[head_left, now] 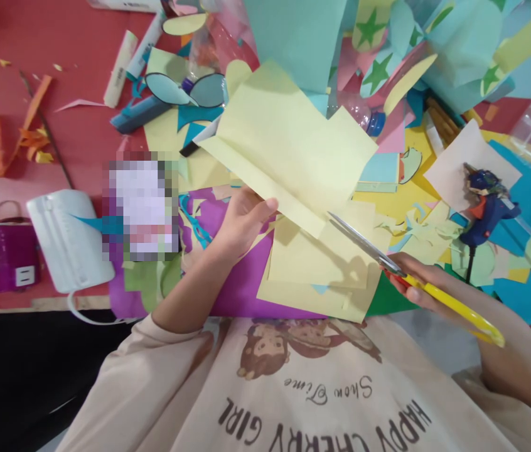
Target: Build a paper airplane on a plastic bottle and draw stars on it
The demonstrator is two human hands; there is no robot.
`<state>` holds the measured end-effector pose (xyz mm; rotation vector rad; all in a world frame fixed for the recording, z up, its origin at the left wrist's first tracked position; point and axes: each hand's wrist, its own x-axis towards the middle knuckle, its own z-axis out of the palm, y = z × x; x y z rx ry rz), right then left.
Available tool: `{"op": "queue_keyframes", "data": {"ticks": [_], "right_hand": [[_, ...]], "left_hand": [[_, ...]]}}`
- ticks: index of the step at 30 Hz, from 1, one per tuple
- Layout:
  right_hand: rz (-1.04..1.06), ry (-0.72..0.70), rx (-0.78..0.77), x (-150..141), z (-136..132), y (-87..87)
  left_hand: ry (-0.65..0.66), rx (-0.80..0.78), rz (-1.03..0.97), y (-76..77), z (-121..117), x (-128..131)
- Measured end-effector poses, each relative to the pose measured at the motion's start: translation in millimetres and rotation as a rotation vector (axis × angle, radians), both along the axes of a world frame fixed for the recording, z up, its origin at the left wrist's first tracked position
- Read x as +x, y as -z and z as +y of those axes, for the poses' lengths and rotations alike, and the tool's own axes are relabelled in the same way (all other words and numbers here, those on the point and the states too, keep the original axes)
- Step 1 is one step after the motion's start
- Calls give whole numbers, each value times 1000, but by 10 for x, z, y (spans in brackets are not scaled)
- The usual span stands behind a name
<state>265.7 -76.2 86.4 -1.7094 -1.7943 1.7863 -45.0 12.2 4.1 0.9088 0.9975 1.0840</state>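
Note:
My left hand pinches the near edge of a pale yellow sheet of paper, thumb on top. That edge is folded into a narrow strip, and the far side has a notch cut from it. In my right hand is a pair of scissors with yellow handles. Their blades look closed, and the tip points at the right end of the folded strip; whether it touches the paper I cannot tell. More pale yellow sheets lie below, on a purple sheet.
At right a blue glue gun lies on paper. To the left are a white power strip and a blurred phone-like object. Markers, a bottle cap, paper scraps and blue sheets cover the red table.

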Motion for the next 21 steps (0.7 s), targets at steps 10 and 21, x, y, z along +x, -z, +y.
{"op": "queue_keyframes", "data": {"ticks": [10, 21], "right_hand": [[193, 26, -204, -246, 82, 2], [250, 52, -243, -296, 69, 33]], "left_hand": [[53, -12, -119, -5, -19, 27], [53, -24, -84, -8, -30, 31]]}}
